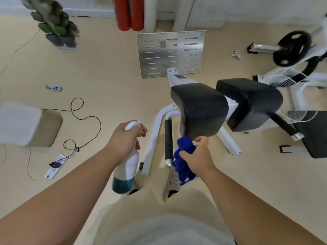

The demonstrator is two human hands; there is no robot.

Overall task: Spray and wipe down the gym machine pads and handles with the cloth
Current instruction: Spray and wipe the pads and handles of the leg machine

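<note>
At lower edge of near pad (201, 106), cloth (184, 149) just beside handle (169, 138)

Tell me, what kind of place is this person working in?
Probably a small gym or workout room: an exercise machine with two black pads, a slotted metal footplate, and a black weight plate on a bar at the far right.

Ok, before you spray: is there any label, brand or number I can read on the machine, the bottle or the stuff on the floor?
No text is readable in this view.
Sticker on the white beam: blurred, unreadable.
Grey patch on the metal footplate: blurred, unreadable.
Spray bottle: no print visible.
White device on the floor: marks too small to read.
</note>
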